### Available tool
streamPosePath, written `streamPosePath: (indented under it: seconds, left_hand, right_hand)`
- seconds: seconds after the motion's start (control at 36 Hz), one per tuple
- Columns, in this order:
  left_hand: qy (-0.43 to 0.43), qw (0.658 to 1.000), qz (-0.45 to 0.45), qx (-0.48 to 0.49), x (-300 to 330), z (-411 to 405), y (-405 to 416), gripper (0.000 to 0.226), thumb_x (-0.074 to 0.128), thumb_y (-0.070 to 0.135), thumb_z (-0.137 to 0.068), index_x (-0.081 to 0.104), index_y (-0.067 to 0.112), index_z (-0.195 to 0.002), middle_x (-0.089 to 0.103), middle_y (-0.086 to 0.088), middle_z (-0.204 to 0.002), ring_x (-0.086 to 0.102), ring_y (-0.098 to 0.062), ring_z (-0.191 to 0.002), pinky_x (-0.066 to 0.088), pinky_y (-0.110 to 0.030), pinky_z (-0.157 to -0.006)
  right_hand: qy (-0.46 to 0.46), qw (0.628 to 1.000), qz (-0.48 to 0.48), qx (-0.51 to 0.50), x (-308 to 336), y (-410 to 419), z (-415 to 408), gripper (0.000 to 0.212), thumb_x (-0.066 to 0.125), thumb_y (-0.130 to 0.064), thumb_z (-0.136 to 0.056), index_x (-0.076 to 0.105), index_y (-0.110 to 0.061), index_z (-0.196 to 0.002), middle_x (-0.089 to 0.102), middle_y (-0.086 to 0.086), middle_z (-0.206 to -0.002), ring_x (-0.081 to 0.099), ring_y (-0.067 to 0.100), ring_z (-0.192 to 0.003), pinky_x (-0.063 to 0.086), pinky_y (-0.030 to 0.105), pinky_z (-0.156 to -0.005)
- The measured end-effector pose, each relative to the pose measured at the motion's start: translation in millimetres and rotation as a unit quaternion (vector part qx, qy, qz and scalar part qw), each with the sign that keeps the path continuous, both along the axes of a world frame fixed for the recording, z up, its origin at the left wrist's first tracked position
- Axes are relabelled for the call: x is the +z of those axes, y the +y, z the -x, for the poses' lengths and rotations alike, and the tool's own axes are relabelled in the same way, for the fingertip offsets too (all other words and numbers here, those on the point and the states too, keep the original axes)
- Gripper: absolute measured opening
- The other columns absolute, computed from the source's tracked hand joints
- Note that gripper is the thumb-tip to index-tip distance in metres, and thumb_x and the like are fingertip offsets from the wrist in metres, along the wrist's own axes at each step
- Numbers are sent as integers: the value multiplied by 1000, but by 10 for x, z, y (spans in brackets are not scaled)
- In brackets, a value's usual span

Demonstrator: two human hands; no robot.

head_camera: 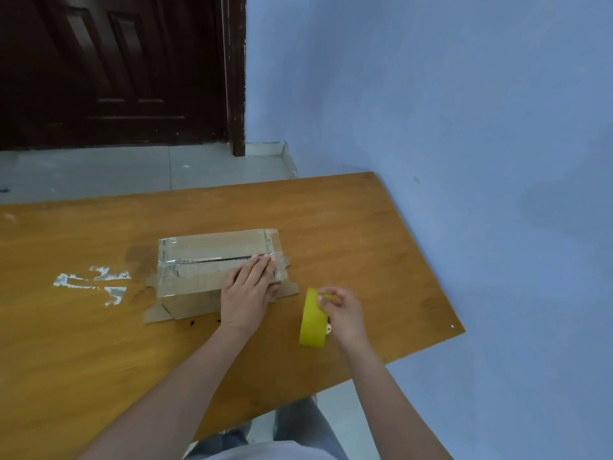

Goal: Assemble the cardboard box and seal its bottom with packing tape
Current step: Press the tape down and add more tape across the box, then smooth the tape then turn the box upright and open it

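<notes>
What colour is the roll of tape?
Yellow. The tape roll shows plainly in the head view, held in the right hand.

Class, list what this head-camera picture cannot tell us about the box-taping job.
- Head view: the left hand covers part of the cardboard box seam.
- Right hand hides the tape roll core and loose end.
- Inside of the box: hidden by its closed flaps.

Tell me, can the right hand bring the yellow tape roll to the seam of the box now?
Probably yes: the right hand already holds the tape roll beside the box, nothing between; the left hand covers only the seam's right end.
</notes>
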State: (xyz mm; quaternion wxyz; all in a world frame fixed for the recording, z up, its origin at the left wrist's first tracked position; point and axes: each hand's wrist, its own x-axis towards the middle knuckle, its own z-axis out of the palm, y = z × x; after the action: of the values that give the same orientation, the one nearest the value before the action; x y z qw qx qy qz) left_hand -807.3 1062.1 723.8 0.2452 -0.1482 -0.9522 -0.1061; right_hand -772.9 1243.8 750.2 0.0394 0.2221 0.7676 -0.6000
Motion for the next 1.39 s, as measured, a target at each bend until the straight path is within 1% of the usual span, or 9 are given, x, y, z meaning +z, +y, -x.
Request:
streamPosePath:
  seconds: [0.11,0.33,0.58,0.83,0.92,1.0,1.08,1.19,1.39]
  left_hand:
    - [-31,999,-5,7,24,-32,33,44,44,37,-88,69,12,-114,68,-1,-118,62,-20,-113,35,-33,-95]
    - [-110,993,-20,41,110,-42,100,52,84,29,-67,68,15,-114,67,1,-119,61,-19,-115,31,-33,-95]
    - [-146,988,-2,59,209,-33,122,52,83,35,-64,68,20,-112,68,4,-116,62,-17,-112,32,-30,-91]
    - [-193,979,7,65,338,29,122,57,82,42,-61,64,19,-109,66,5,-112,64,-18,-100,48,-31,-84]
    - [-223,974,-14,34,364,50,85,53,70,40,-72,58,17,-118,58,2,-123,55,-20,-112,41,-33,-92]
    - [-266,954,-135,39,465,118,37,46,59,34,-81,53,20,-124,56,3,-124,50,-16,-114,39,-30,-94]
    - [-261,913,-299,93,625,246,1,31,55,20,-87,58,17,-118,61,2,-116,56,-16,-108,45,-30,-88]
    - [-249,947,-170,113,622,426,-150,37,49,23,-93,51,13,-128,54,-3,-129,47,-20,-120,37,-34,-99]
    - [-282,953,-39,107,242,507,-384,55,36,39,-97,27,17,-147,25,0,-155,13,-17,-145,11,-37,-116]
  right_hand:
    - [37,982,-177,56,83,287,380,15,63,3,-81,69,-9,-89,54,10,-106,55,23,-92,42,29,-82]
    - [-26,876,-439,200,-142,625,971,29,49,2,-85,67,-6,-106,54,8,-120,57,30,-103,43,33,-80]
    - [-90,841,-429,317,-506,552,1049,30,43,-3,-96,58,-7,-122,29,11,-146,41,32,-126,46,42,-94]
    - [-99,812,-459,347,-587,543,1006,64,37,4,-95,26,-29,-148,18,5,-151,24,32,-137,50,35,-74]
    - [-113,816,-467,320,-551,522,964,54,40,-19,-100,22,-31,-149,12,5,-155,16,33,-139,49,39,-88]
    - [-93,818,-498,270,-470,433,911,55,32,-51,-97,21,-32,-148,8,6,-157,10,34,-140,22,51,-110]
    - [-17,855,-466,225,-287,242,916,53,28,-52,-97,30,-28,-145,15,5,-154,14,34,-138,20,51,-109]
    - [126,899,-362,213,49,-47,902,41,37,-37,-99,47,-20,-135,37,6,-138,32,29,-126,33,41,-101]
    - [163,866,-402,249,163,-482,666,33,40,-35,-95,57,-27,-122,55,-6,-118,40,21,-115,22,37,-102]
